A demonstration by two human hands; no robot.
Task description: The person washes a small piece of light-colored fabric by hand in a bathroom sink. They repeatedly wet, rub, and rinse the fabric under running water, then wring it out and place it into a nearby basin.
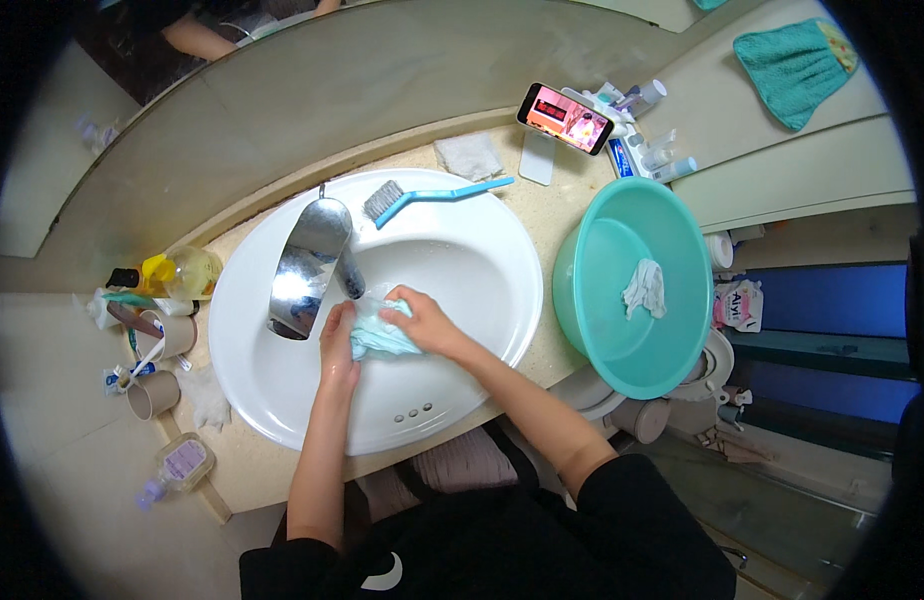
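Observation:
Both my hands hold a pale aqua cloth (387,332) over the white oval sink (462,277). My left hand (339,341) grips its left side, fingers pointing up toward the faucet. On the other side, my right hand (417,321) pinches the upper right of the cloth between thumb and fingers. Just above the cloth is the spout of the chrome faucet (308,270), with what looks like water running onto the fabric. A blue-handled scrub brush (439,195) with grey bristles lies across the sink's back rim.
Right of the sink, a turquoise plastic basin (576,289) contains a small white cloth (645,289). Behind are a smartphone on a stand (565,118) and a folded white cloth (469,156). Pump bottles (191,273), cups (154,394) and a clear bottle (184,459) line the left counter.

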